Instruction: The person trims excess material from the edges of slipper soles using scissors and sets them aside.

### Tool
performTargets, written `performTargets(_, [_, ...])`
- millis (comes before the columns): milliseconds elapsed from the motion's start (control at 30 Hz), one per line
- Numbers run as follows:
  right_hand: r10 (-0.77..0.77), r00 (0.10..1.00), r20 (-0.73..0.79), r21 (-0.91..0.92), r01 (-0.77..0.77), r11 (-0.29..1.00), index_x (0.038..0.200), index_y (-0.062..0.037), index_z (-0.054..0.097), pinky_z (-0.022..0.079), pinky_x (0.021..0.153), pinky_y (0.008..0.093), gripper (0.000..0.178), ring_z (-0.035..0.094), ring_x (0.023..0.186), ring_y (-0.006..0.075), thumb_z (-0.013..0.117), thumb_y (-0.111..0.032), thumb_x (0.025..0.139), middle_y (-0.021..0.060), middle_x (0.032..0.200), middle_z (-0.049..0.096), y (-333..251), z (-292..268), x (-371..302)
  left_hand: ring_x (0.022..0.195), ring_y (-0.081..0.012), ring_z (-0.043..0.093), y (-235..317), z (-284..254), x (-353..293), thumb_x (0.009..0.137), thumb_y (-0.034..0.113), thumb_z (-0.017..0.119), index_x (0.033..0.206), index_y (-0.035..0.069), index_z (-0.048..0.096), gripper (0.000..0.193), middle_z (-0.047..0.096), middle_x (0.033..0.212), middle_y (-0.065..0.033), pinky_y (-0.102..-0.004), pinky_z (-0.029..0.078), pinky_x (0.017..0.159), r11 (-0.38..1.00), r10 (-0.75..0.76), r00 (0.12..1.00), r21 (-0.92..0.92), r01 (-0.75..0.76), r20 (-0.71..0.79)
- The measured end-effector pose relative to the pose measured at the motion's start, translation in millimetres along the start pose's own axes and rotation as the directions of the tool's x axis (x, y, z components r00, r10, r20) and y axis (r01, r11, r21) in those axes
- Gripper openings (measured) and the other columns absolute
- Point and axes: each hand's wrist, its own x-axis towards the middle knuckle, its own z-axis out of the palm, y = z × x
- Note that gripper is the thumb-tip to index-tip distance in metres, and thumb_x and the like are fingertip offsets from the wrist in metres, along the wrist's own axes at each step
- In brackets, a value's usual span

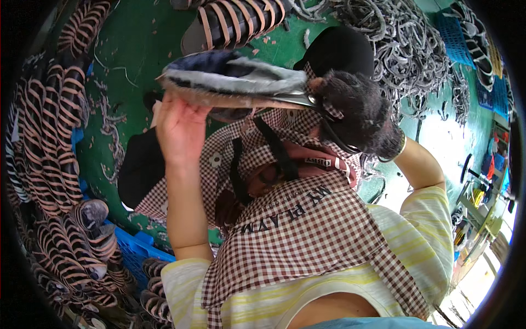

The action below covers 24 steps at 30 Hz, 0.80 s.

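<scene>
A fleece-lined shoe piece (235, 79), dark blue inside with a pale grey fluffy edge and a tan lower side, is held up in front of me. My left hand (183, 129) grips its left end from below; most of the fingers are hidden behind it. My right hand (361, 112), in a dark, fuzzy glove, is closed around a pair of scissors (298, 99). The metal blades lie along the right end of the fleece edge, and a dark handle loop hangs under the glove. Whether the blades are parted I cannot tell.
Stacks of black-and-tan striped shoe pieces (41, 137) rise at the left, near a blue crate (137, 249). More striped pieces (235, 22) lie ahead on the green floor (148, 33). A heap of grey fluffy trimmings (394, 49) is at the far right, by blue baskets (453, 38).
</scene>
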Motion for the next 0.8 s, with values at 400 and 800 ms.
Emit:
performTargets(400, [-0.024, 1.000, 0.009, 0.007, 0.024, 1.000, 0.096, -0.0046, 0.057, 0.045, 0.062, 0.0382, 0.056, 0.057, 0.074, 0.0327, 0.077, -0.035, 0.054, 0.0130, 0.079, 0.057, -14.8, -8.4, 25.9, 0.091, -0.0222, 0.059, 43.2, 43.9, 1.0, 0.093, 0.014, 0.036, 0.118, 0.001, 0.041, 0.029, 0.057, 0.105, -0.0121, -0.0385, 0.050, 0.078, 0.957, 0.145, 0.978, 0.232, -0.177, 0.148])
performTargets(800, [-0.100, 0.988, -0.121, -0.140, 0.083, 0.987, 0.090, -0.0059, 0.058, 0.043, 0.058, 0.0386, 0.048, 0.056, 0.068, 0.0323, 0.075, -0.035, 0.056, 0.0125, 0.072, 0.057, -17.9, -3.4, 38.6, 0.089, -0.0196, 0.059, 28.4, 58.7, -8.3, 0.092, 0.011, 0.039, 0.112, -0.001, 0.045, 0.024, 0.057, 0.102, -0.0105, -0.0356, 0.051, 0.078, 0.911, 0.153, 0.982, 0.369, -0.184, 0.112])
